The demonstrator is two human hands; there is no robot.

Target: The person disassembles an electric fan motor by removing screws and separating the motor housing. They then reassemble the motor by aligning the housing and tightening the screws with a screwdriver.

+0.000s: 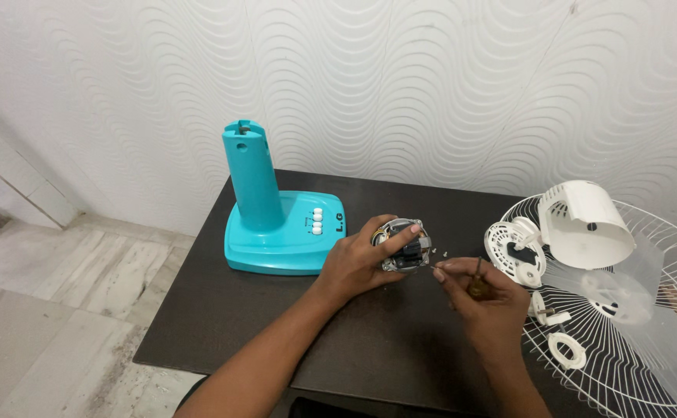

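Gripped fan motor (404, 246) over dark table (276, 325), wavy white wall (400, 85) behind

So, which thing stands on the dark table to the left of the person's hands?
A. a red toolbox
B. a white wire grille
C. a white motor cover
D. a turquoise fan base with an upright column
D: the turquoise fan base with its upright column stands on the dark table, left of the left hand and the right hand.
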